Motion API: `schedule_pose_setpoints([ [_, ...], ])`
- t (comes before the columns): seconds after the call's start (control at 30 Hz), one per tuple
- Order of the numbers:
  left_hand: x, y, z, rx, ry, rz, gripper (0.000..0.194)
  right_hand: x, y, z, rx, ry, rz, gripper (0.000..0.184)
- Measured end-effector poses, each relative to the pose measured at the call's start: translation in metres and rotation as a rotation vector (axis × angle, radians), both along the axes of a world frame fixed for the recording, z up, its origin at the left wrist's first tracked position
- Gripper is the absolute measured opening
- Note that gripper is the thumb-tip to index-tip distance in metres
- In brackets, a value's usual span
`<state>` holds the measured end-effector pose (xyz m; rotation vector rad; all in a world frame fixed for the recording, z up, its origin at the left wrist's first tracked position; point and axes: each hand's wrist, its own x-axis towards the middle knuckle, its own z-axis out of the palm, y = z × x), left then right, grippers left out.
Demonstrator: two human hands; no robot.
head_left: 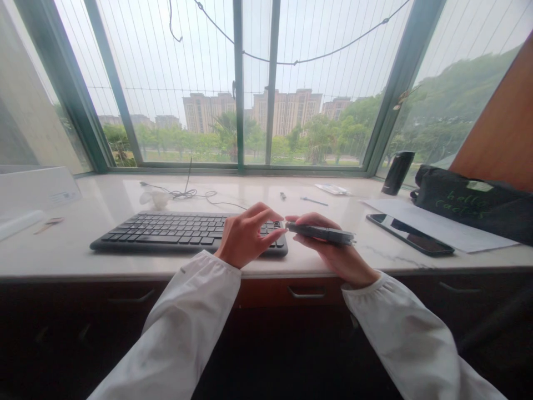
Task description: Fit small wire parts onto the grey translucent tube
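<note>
White box [39, 189], cut off by the left edge, stands on the marbled counter [62, 253] below a window [239, 111]. Next, a black keyboard [166, 230] runs partly behind the person's left hand [245, 236]; whether its nearly meeting thumb and forefinger pinch anything cannot be told. Just beside, the right hand's [339, 258] fingers clamp a dark object [322, 233], hard to identify, above the counter's front.

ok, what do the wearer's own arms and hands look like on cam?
Both arms are in loose white sleeves: left sleeve, right sleeve. The fabric is wrinkled, with gathered cuffs at the wrists. A small dark mark shows near the left cuff. Left hand and right hand are gloveless.
</note>
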<state>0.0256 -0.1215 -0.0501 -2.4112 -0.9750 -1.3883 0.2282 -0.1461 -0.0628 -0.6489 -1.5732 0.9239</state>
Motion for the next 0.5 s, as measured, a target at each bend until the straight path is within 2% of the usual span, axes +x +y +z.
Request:
schedule_pose_setpoints([
  [0.5,-0.0008,0.0025,-0.0011,0.014,0.02,0.01,0.017,0.0005,-0.0036,0.0022,0.035,-0.021,0.04,0.015],
])
